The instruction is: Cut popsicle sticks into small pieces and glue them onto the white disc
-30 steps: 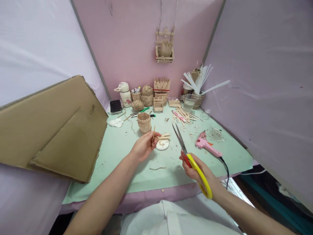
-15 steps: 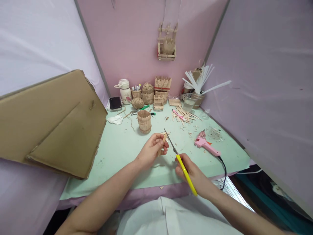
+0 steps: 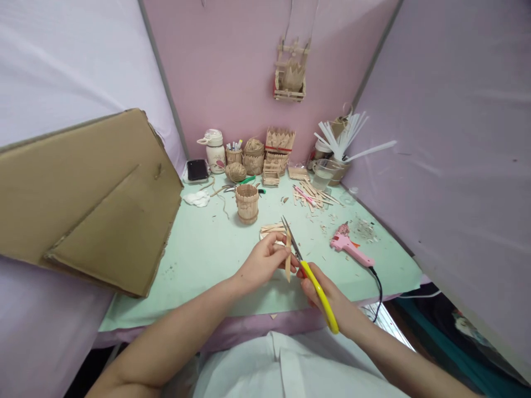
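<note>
Pinched in my left hand [image 3: 269,258] is a flat wooden craft stick [image 3: 288,260], held almost upright, its lower end cut to a point. My right hand [image 3: 326,287] grips a pair of scissors [image 3: 317,290] with yellow handles. The slim metal blades point up and away, close beside the stick's right edge; whether they touch it I cannot tell. Just beyond my left hand, several craft sticks [image 3: 272,228] lie on a small white round item, partly hidden by my fingers. A small barrel-shaped cup made of wooden sticks [image 3: 247,205] stands farther back.
A pink glue gun [image 3: 350,247] with a black cord lies at right. Loose sticks [image 3: 311,194] and a pink pen are piled behind it. Twine balls [image 3: 235,172], a white bottle [image 3: 214,152] and a cup of white glue sticks [image 3: 340,143] line the back. Cardboard [image 3: 95,204] leans at left.
The stick in my left hand has turned more upright and come nearer the scissors. My left hand has shifted right, uncovering the sticks behind it. The view has shifted slightly.
</note>
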`<state>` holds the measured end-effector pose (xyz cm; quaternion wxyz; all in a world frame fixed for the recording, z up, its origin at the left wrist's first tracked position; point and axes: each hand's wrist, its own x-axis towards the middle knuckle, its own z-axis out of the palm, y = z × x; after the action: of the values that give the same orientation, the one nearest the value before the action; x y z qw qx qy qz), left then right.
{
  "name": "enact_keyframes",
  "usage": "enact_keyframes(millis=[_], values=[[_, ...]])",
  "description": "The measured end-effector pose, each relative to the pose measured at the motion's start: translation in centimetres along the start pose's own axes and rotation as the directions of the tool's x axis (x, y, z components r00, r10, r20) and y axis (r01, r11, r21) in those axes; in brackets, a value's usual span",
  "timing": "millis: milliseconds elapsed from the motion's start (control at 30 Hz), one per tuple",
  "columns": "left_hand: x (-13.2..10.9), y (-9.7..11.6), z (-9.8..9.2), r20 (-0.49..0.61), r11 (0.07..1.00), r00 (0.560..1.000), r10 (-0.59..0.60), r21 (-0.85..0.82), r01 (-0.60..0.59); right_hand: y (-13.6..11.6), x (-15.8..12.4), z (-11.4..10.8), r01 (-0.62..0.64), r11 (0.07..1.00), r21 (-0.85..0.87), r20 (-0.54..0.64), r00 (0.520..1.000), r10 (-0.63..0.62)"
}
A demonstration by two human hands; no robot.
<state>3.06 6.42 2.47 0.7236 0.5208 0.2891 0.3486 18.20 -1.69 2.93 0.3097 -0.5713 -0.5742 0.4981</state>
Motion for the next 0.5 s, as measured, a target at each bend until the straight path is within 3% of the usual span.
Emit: enact_keyframes(millis=[500], values=[[-0.27, 0.42, 0.03, 0.071, 0.996, 0.995, -0.064, 0.064, 0.06, 0.8, -0.54, 0.25, 0.02, 0.999, -0.039, 0.011, 1.0, -0.02]])
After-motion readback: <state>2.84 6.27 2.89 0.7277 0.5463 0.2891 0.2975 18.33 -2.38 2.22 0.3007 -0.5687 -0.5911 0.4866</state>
